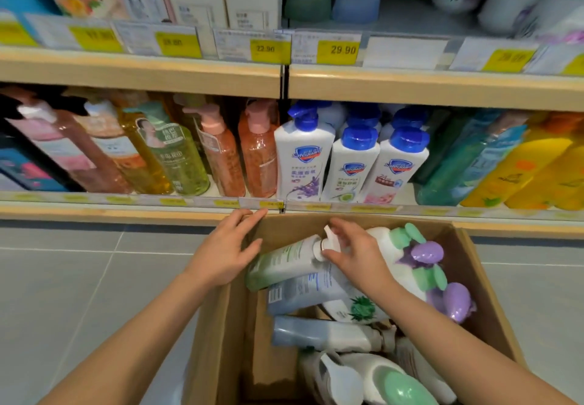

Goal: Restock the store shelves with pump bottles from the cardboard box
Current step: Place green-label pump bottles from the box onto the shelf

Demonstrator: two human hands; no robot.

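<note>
An open cardboard box [480,272] sits on the floor below the shelf, filled with several pump bottles lying on their sides. A pale green bottle [281,265] with a white pump lies on top at the box's far left. My right hand [354,253] curls its fingers round that bottle's pump neck. My left hand [227,246] rests with straight fingers on the box's left wall near the far corner. Purple-capped [426,253] and green-capped [401,389] white bottles lie further right and nearer in the box.
The lower shelf [142,202] holds pink, amber and green pump bottles at left, white blue-capped bottles [350,164] in the middle, teal and yellow bottles at right. The upper shelf [410,85] carries yellow price tags. Grey tiled floor [79,278] lies left of the box.
</note>
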